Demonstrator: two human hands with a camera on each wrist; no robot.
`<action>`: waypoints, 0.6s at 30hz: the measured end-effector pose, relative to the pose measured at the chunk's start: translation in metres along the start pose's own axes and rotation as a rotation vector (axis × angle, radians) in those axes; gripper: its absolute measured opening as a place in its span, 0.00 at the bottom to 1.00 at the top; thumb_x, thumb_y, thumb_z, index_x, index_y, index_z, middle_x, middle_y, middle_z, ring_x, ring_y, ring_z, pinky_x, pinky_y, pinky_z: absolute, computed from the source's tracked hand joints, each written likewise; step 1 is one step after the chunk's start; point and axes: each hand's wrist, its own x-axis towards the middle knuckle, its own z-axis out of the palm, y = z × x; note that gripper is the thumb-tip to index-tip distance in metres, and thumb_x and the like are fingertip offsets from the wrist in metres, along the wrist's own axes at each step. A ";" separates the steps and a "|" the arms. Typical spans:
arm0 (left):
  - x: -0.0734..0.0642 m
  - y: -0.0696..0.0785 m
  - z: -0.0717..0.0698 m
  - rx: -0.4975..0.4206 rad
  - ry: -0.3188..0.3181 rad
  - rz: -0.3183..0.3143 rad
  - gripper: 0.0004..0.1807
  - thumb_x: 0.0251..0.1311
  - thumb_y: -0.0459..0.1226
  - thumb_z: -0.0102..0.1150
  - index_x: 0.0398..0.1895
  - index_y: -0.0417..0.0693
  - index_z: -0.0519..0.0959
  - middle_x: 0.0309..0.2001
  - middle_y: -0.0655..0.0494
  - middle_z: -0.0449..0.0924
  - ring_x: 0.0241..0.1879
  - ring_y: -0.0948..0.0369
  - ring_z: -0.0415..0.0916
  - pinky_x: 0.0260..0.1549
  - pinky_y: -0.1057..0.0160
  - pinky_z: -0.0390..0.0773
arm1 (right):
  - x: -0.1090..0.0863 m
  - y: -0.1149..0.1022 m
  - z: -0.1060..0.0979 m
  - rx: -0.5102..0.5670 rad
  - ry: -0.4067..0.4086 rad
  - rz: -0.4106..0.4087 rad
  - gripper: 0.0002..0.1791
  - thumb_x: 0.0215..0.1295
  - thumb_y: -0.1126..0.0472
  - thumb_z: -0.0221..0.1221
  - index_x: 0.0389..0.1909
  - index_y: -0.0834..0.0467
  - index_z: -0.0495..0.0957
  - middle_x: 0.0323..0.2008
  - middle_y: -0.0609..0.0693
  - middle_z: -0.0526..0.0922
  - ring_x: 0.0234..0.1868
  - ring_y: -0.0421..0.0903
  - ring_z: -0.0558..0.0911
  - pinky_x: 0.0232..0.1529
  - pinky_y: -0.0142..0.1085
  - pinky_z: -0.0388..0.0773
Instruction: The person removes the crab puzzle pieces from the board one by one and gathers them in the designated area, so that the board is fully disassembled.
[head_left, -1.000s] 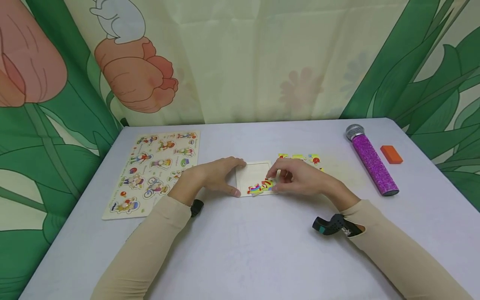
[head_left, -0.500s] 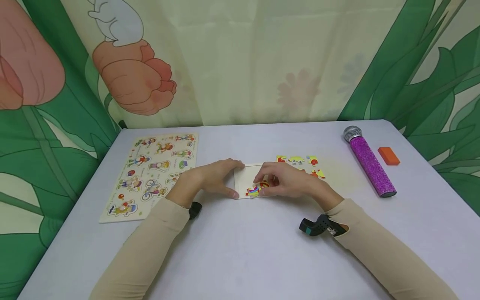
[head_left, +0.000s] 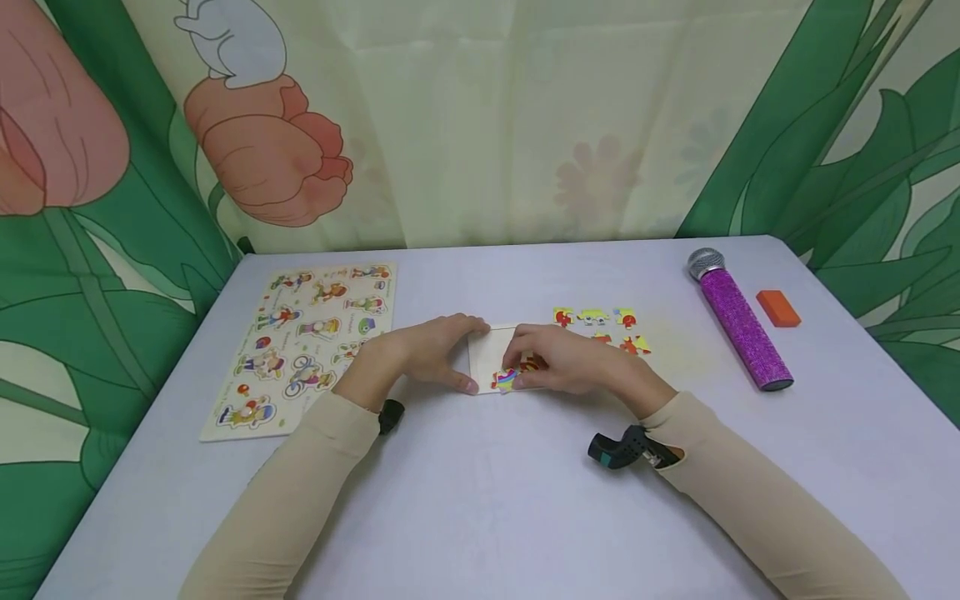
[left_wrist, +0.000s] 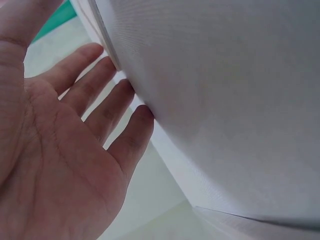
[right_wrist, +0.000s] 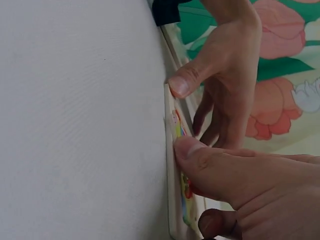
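Observation:
A small white puzzle tray point(head_left: 486, 346) lies mid-table, with brightly coloured jigsaw pieces point(head_left: 504, 380) along its near side. My left hand point(head_left: 435, 354) steadies the tray's left side, thumb at the near corner and fingers reaching to the far one. In the left wrist view the fingers of that left hand point(left_wrist: 70, 130) are extended. Over the tray's right part, my right hand point(head_left: 566, 358) pinches a jigsaw piece, mostly hidden by its fingers. The right wrist view shows the right thumb point(right_wrist: 189, 148) on the pieces, inside the raised tray rim point(right_wrist: 171, 170).
Several loose jigsaw pieces point(head_left: 593, 317) lie beyond the right hand. A picture board point(head_left: 225, 421) with cartoon figures is at the left. To the right are a purple glitter microphone point(head_left: 742, 325) and an orange block point(head_left: 778, 308). A printed curtain point(head_left: 480, 125) hangs behind the table.
My right hand has moved left across the tray, bringing its fingers over the pieces by the near edge. The left hand has kept its place at the tray's left side.

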 end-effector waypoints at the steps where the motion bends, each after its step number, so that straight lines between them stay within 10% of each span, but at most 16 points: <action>1: 0.000 0.000 0.000 0.000 0.000 -0.001 0.52 0.57 0.52 0.75 0.79 0.47 0.59 0.79 0.49 0.58 0.78 0.52 0.55 0.77 0.52 0.56 | 0.001 -0.001 -0.001 -0.015 -0.012 -0.001 0.10 0.68 0.56 0.68 0.49 0.50 0.85 0.48 0.42 0.79 0.45 0.43 0.77 0.50 0.37 0.76; 18: -0.001 0.001 -0.002 -0.009 -0.005 -0.011 0.52 0.56 0.52 0.76 0.80 0.48 0.58 0.79 0.49 0.58 0.79 0.52 0.54 0.77 0.52 0.55 | 0.002 -0.006 -0.001 0.004 -0.015 -0.006 0.13 0.69 0.57 0.67 0.51 0.52 0.79 0.42 0.42 0.79 0.37 0.43 0.75 0.43 0.35 0.76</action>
